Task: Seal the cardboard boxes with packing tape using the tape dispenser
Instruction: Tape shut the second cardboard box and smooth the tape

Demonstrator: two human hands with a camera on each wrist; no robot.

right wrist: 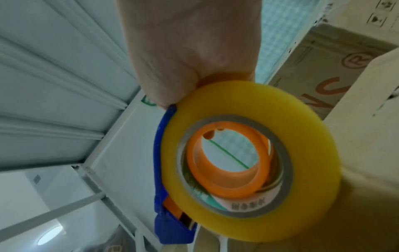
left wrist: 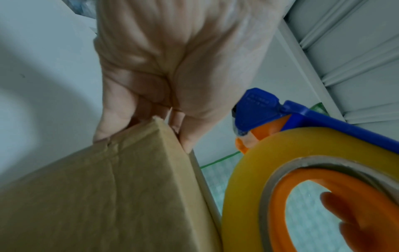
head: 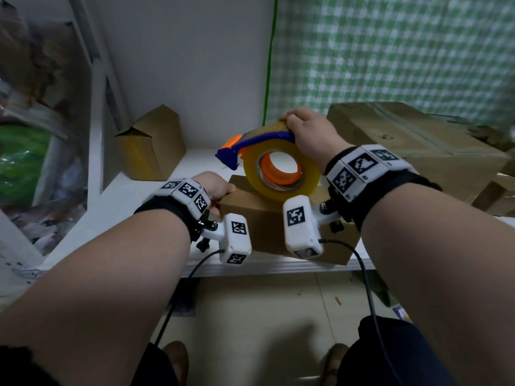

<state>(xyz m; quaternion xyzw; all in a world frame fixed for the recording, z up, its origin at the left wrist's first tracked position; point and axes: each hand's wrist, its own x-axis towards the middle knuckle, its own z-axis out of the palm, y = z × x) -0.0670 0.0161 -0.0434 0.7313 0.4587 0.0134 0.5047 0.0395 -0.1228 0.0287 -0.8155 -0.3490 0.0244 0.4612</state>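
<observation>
Left hand: left hand (head: 220, 190) is gripping the left corner of the small cardboard box (head: 267, 218) at the centre of the head view, fingers (left wrist: 112, 122) curled over its edge and steadying it.
Right hand: right hand (head: 312, 132) is clamping over the top of the tape dispenser (head: 262, 143), thumb and fingers wrapped round its blue frame.
Dispenser: it is hanging just above the box top, its yellow tape roll (head: 281, 171) near or touching the cardboard; contact cannot be told. Its blue cutter nose (left wrist: 257, 110) is pointing toward the left of the frame.
Box: it is sitting on the white shelf (head: 156, 196), close to the front edge.
Others: an open box (head: 153, 146) is standing at centre left, a large box (head: 412, 146) at right.
Risk, seam: tape is likely going on crooked if the roll is tilting as it lands.
Risk, slide: a hard pull may be dragging the light box off the shelf lip, since only one corner is being held.
Risk, cutter: the steadying fingers are lying near the blade's path.
</observation>
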